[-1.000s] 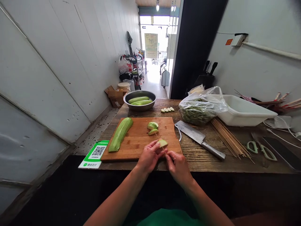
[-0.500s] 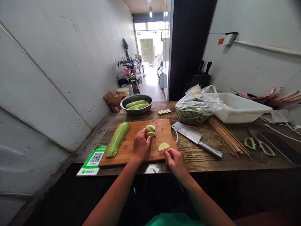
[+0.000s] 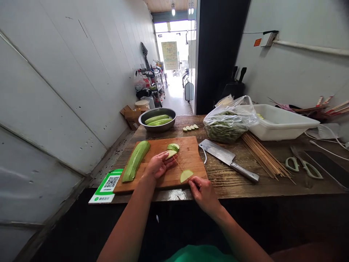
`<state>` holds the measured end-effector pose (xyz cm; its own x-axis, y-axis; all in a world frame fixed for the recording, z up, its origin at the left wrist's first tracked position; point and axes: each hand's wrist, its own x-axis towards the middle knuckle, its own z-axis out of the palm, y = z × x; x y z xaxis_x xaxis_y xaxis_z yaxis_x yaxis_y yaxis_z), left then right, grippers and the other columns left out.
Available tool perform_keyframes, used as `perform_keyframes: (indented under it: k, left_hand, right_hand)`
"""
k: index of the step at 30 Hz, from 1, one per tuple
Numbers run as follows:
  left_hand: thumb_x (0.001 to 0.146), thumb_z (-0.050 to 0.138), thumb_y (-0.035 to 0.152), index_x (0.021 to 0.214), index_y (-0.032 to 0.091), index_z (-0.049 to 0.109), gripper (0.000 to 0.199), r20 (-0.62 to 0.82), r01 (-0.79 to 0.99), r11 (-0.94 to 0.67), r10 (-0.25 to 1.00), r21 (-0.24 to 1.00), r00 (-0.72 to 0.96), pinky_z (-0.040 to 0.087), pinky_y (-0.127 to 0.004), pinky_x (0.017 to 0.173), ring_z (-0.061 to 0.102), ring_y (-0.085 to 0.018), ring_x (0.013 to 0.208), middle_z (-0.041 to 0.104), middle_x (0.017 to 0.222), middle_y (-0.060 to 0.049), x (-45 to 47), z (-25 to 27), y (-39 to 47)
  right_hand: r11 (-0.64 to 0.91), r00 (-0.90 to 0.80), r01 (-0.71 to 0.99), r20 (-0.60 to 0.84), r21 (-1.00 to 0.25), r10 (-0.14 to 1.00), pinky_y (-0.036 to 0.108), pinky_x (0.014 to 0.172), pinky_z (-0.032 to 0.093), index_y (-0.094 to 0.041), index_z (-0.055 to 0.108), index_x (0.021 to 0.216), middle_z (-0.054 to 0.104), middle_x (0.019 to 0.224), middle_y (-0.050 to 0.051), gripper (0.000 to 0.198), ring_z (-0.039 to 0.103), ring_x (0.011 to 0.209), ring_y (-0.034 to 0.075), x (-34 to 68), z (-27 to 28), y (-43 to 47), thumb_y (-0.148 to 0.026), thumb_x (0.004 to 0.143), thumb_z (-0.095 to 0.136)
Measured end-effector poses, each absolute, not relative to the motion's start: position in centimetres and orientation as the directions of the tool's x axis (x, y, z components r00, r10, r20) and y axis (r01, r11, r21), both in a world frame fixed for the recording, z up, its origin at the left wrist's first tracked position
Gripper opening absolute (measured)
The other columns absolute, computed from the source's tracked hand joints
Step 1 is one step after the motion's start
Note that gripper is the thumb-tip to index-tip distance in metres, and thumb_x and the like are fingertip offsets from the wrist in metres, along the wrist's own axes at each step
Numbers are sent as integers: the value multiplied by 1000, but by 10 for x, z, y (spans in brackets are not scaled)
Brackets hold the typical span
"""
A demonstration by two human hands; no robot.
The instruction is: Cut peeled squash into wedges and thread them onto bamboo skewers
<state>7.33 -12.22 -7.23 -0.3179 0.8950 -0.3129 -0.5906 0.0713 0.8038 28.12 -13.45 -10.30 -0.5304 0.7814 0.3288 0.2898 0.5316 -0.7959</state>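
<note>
Between the fingers of my left hand (image 3: 158,166) is a pale half-round zucchini slice (image 3: 171,154), lifted off the small stack of slices (image 3: 173,146) on the cutting board (image 3: 163,180). My right hand (image 3: 204,191) pinches a thin wooden skewer (image 3: 178,163), whose tip points toward the slice in my left hand. One half-round slice (image 3: 186,176) is threaded on that skewer, close to my right fingers. Left of my hands, a cut zucchini (image 3: 136,161) lies lengthwise on the board.
A bowl (image 3: 158,126) of zucchini stands behind the board, with several slices (image 3: 190,128) beside it. To the right are a cleaver (image 3: 228,159), loose skewers (image 3: 265,157), scissors (image 3: 304,163), a plastic bag of greens (image 3: 229,125) and a white tub (image 3: 286,125). A QR-code card (image 3: 107,186) lies left.
My left hand has picked a slice off the stack and turned palm up, drawing slightly back. The skewer with its threaded slice has shifted a little left and tilted.
</note>
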Motion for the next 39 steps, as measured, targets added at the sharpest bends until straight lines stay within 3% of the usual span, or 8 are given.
perform_keyframes:
  k: [5, 11, 28, 39]
  left_hand:
    - [80, 43, 8, 90, 4, 57, 17, -411, -650, 123, 857, 750, -312, 51, -42, 77, 62, -28, 88, 64, 90, -22, 73, -72, -120]
    - [78, 44, 6, 91, 3, 56, 18, -421, -682, 89, 841, 726, -339, 52, -42, 76, 62, -28, 88, 64, 90, -23, 73, -73, -121]
    - [75, 50, 5, 84, 5, 59, 12, -321, -629, 39, 884, 776, -341, 50, -44, 81, 63, -28, 86, 65, 86, -17, 72, -81, -124]
    - [77, 50, 7, 85, 4, 59, 13, -294, -590, 63, 906, 805, -304, 49, -42, 82, 63, -25, 84, 65, 87, -17, 76, -78, -127]
  right_hand:
    - [530, -551, 303, 308, -792, 776, 21, 56, 37, -16, 60, 72, 61, 64, 1, 23, 56, 59, 13, 280, -99, -136, -19, 85, 41]
    - [518, -571, 306, 281, -799, 771, 21, 55, 38, -16, 62, 69, 62, 64, 2, 25, 56, 58, 13, 280, -95, -136, -18, 84, 42]
    - [504, -584, 325, 249, -800, 773, 22, 55, 36, -16, 60, 66, 61, 62, 3, 27, 54, 57, 14, 275, -89, -136, -20, 85, 40]
    - [516, -582, 348, 251, -783, 773, 21, 50, 30, -17, 52, 59, 52, 54, 0, 26, 47, 51, 12, 266, -91, -134, -18, 83, 40]
